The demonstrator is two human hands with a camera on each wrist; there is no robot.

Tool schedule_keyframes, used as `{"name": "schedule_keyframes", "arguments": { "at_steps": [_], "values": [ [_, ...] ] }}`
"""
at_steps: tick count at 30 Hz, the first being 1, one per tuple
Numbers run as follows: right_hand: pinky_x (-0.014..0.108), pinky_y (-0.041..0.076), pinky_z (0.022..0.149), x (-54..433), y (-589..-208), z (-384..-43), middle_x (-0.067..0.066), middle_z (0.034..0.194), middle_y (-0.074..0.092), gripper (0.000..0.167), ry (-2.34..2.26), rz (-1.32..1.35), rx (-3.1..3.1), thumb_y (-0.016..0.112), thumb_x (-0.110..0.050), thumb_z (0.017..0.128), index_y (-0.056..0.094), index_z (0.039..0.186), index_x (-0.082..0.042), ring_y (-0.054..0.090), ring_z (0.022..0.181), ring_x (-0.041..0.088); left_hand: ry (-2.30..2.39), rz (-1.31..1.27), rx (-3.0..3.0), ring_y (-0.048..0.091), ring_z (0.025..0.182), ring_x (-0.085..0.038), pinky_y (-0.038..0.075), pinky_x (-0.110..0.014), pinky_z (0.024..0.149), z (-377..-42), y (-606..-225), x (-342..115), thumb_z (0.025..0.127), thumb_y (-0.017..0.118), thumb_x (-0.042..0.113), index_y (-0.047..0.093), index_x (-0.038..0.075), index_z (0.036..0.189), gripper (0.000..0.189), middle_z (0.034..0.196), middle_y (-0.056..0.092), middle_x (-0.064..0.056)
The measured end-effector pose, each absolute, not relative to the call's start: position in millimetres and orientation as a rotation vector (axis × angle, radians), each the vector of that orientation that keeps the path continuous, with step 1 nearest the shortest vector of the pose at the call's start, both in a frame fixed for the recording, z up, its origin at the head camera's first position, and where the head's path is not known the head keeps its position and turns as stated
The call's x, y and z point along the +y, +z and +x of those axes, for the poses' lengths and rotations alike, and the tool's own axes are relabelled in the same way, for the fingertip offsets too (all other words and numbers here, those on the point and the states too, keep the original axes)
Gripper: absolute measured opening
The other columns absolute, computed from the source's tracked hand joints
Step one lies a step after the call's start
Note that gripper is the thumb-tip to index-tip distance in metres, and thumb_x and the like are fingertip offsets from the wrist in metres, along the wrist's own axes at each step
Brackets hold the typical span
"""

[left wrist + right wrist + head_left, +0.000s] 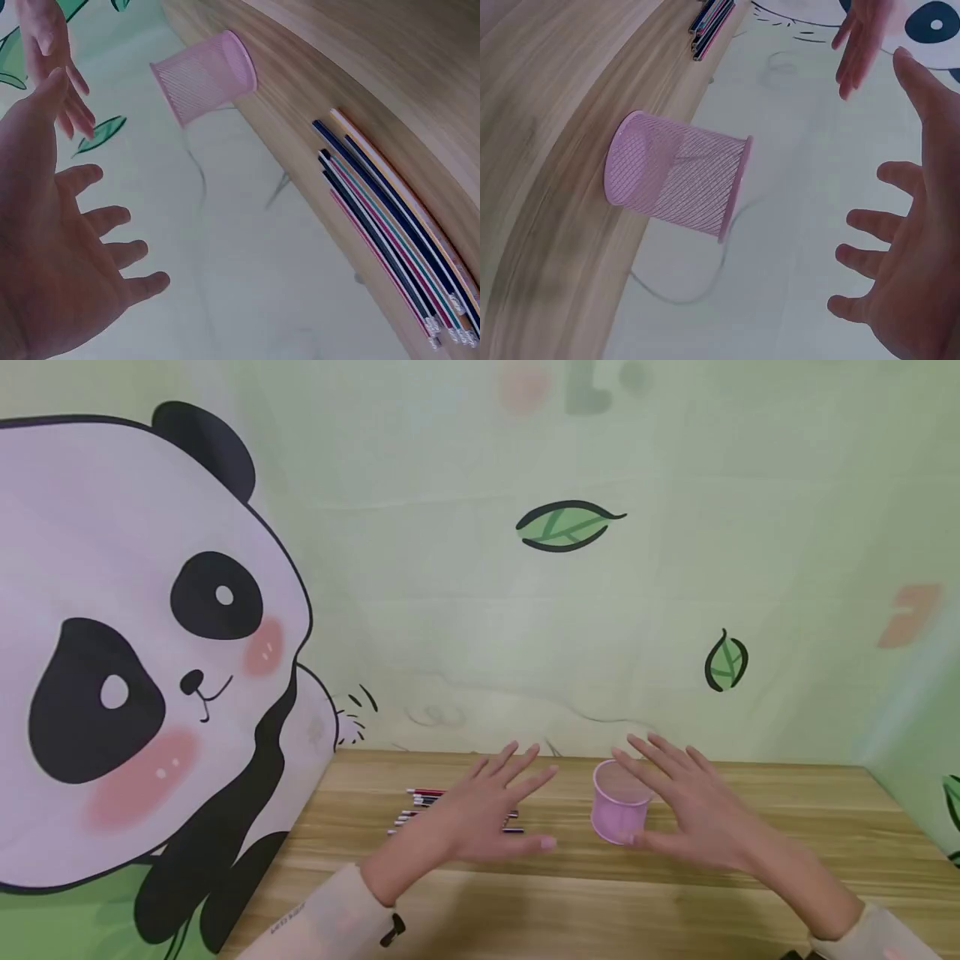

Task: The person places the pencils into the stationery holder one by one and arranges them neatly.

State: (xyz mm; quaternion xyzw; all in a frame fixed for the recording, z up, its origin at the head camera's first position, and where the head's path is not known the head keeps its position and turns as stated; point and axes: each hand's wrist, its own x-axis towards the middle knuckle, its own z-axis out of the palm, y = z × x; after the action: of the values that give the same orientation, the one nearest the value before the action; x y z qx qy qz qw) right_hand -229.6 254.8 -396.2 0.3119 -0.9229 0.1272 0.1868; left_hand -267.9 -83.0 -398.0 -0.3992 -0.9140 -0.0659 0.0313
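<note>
A pale green backdrop [450, 610] printed with a black-and-white panda [142, 518] rises behind a wood-grained table [577, 902]. Upright on it stands a pink, cylindrical mesh cup [618, 820], right of slender multicoloured pencils [397, 229] lying roughly parallel. Both hands are spread wide, holding nothing; from the head view, the left hand [491, 810] partly hides the pencils, the right hand [697, 814] the cup's edge.

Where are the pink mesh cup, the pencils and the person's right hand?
Pink mesh cup [684, 174], right wrist view: on its side wall.
Pencils [394, 220], left wrist view: on the shafts, mid-bundle.
Right hand [701, 820], head view: on its back.
</note>
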Motion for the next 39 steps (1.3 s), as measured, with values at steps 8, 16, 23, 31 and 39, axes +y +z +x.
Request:
{"name": "schedule_keyframes", "arguments": {
  "at_steps": [8, 16, 23, 31, 39],
  "values": [
    [0.075, 0.035, 0.110, 275.6, -409.4, -251.0, 0.019, 0.164, 0.042, 0.084, 0.873, 0.772, -2.594, 0.084, -0.032, 0.092, 0.041, 0.163, -0.015, 0.038, 0.147, 0.050, -0.577, -1.135, -2.888, 0.041, 0.151, -0.030, 0.041, -0.049, 0.119, -297.3, -415.9, -108.5, 0.098, 0.066, 0.063, 0.043, 0.022, 0.162, 0.079, 0.165, 0.041, -0.008],
    [0.063, 0.046, 0.107, 287.8, -451.5, -271.6, 0.024, 0.149, 0.056, 0.071, 1.199, 0.583, -2.547, 0.079, -0.021, 0.097, 0.045, 0.156, -0.002, 0.052, 0.137, 0.042, -0.672, -1.159, -2.906, 0.064, 0.086, -0.015, 0.055, -0.031, 0.080, -305.0, -446.2, -118.5, 0.093, 0.084, 0.018, 0.073, 0.006, 0.106, 0.021, 0.095, 0.069, -0.002],
    [0.065, 0.048, 0.105, 282.5, -478.8, -282.1, 0.031, 0.148, 0.053, 0.075, 1.420, 0.539, -2.507, 0.077, -0.011, 0.098, 0.036, 0.157, 0.006, 0.052, 0.135, 0.050, -0.618, -1.154, -2.908, 0.061, 0.084, -0.006, 0.055, -0.026, 0.079, -307.9, -483.6, -116.9, 0.091, 0.085, 0.014, 0.072, 0.010, 0.096, 0.014, 0.089, 0.067, 0.005],
    [0.021, 0.050, 0.102, 268.7, -497.1, -283.4, 0.034, 0.150, 0.049, 0.074, 1.684, 0.485, -2.440, 0.075, -0.010, 0.099, 0.033, 0.158, 0.004, 0.048, 0.137, 0.053, -0.549, -1.114, -2.921, 0.061, 0.086, -0.003, 0.056, -0.025, 0.082, -305.4, -498.3, -111.2, 0.091, 0.084, 0.013, 0.074, 0.015, 0.096, 0.011, 0.092, 0.067, 0.009],
    [0.065, 0.040, 0.113, 259.2, -506.6, -280.9, 0.031, 0.150, 0.052, 0.075, 1.688, 0.383, -2.452, 0.077, -0.017, 0.099, 0.034, 0.159, -0.005, 0.048, 0.140, 0.052, -0.427, -1.111, -2.899, 0.058, 0.083, -0.002, 0.054, -0.023, 0.076, -300.1, -502.5, -109.7, 0.094, 0.081, 0.013, 0.078, 0.020, 0.090, 0.009, 0.092, 0.062, 0.012]
  ]
}}
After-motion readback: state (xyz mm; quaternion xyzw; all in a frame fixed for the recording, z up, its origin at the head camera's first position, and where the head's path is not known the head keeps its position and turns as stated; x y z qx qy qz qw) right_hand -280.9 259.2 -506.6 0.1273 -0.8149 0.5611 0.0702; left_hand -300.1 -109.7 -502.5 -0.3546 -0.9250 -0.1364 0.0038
